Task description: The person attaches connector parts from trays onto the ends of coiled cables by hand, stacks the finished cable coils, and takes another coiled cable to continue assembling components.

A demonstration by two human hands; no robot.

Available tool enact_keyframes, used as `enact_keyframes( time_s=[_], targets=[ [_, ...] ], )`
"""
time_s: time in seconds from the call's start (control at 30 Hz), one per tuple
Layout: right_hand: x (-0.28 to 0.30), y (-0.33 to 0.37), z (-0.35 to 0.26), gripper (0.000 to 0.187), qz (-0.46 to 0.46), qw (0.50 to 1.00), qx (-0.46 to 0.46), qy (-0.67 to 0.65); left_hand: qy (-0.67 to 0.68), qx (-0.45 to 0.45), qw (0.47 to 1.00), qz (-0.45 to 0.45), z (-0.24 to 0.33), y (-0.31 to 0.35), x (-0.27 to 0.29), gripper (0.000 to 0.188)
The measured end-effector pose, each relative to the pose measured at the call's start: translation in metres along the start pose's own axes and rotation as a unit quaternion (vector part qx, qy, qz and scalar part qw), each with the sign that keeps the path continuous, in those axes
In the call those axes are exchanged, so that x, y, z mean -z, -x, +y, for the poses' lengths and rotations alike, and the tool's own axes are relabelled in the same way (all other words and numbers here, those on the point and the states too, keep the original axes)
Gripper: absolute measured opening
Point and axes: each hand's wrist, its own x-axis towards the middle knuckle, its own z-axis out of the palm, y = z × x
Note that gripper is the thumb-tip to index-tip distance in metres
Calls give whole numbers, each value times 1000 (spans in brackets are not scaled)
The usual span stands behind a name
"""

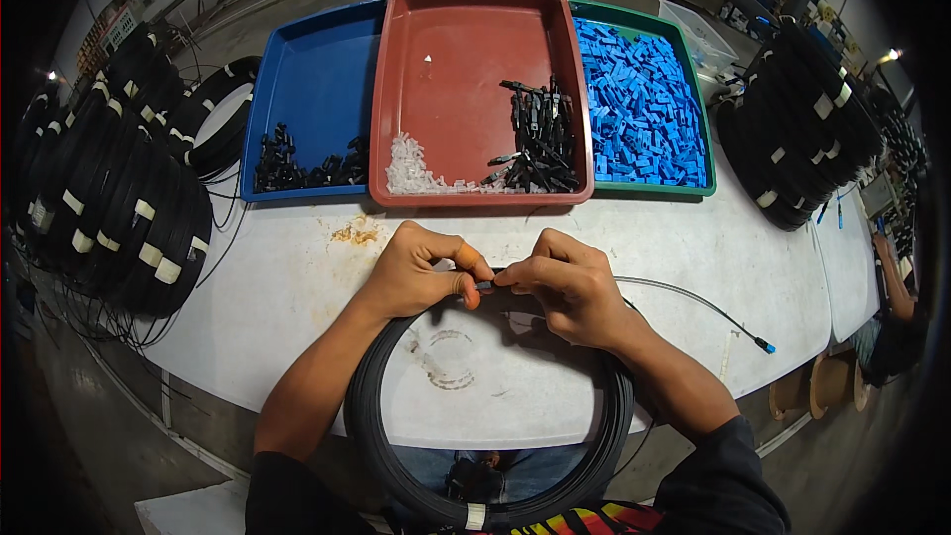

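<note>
My left hand (424,266) pinches a small dark connector piece (484,285) between thumb and forefinger. From the other side, the closed fingertips of my right hand (567,285) grip the same piece; its finer shape is too small to make out. Under both wrists lies a large coil of black cable (367,386), partly on the white table (495,416) and partly over my lap, with a pale tape band (475,516) at its near side. A loose cable end tipped with a blue connector (763,345) stretches out to the right.
Behind my hands stand a blue tray (312,64) with black parts, a red tray (446,59) with clear and black pieces, and a green tray (698,104) full of blue clips. Black cable coils (109,208) (802,129) are stacked at both sides. Another person's arm (895,282) shows far right.
</note>
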Motion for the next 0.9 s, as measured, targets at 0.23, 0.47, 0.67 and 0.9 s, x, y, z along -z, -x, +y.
enact_keyframes(
  time_s=[0.23,0.47,0.67,0.9],
  targets=[
    [-1,-2,-1,33,2,1000,-3,8,-11,-21,1000,16,1,0,-2,14],
    [-1,-1,-1,33,26,1000,-13,-1,-10,-21,1000,-5,-5,0,2,17],
    [0,1,3,33,8,1000,9,5,-50,-37,998,-32,0,0,4,21],
    [-6,-3,2,31,21,1000,6,1,-48,-85,995,7,2,0,-1,24]
  ],
)
